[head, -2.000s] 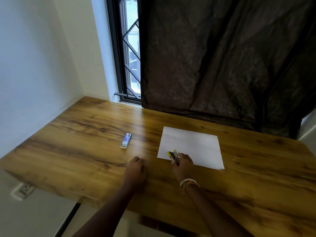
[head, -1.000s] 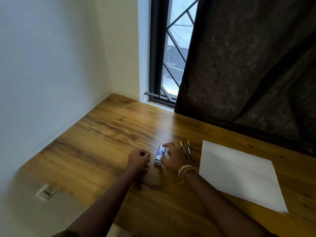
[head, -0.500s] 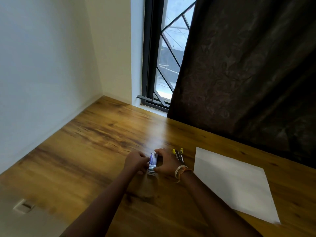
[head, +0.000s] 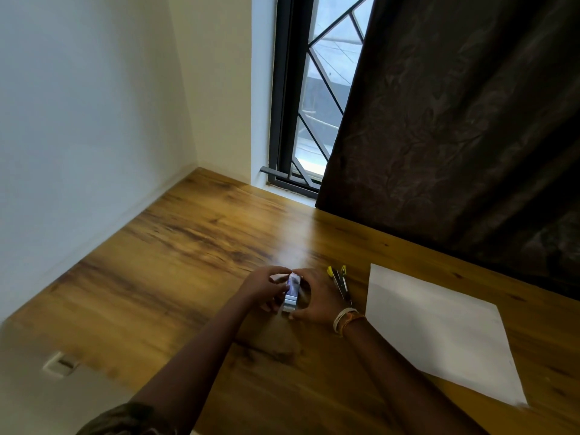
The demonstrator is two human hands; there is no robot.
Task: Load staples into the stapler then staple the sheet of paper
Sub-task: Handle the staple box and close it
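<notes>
Both hands meet over a small box of staples (head: pixel 292 292) on the wooden worktop (head: pixel 163 277). Left hand (head: pixel 263 288): fingers curled, tips pinching the box's left side and top end. Right hand (head: pixel 317 296): cupped against the box's right side, thumb at the near end, fingers wrapped over the far end. Each grip is closed on the box, not spread. The box stands on a long edge, blue-and-white label facing up and left; whether it is open or sealed cannot be told, the picture being soft there.

Stapler (head: pixel 339 282), yellow and dark, lies on the worktop just right of the right hand, touching neither hand as far as shows. Its yellow ends point away from the person and appear parted.

Sheet of paper (head: pixel 439 334), white, lies flat to the right of the stapler, near it but apart.

Bracelets (head: pixel 346 318) on the right wrist. Dark curtain (head: pixel 455 120) hangs behind the worktop; barred window (head: pixel 314 105) to its left.
</notes>
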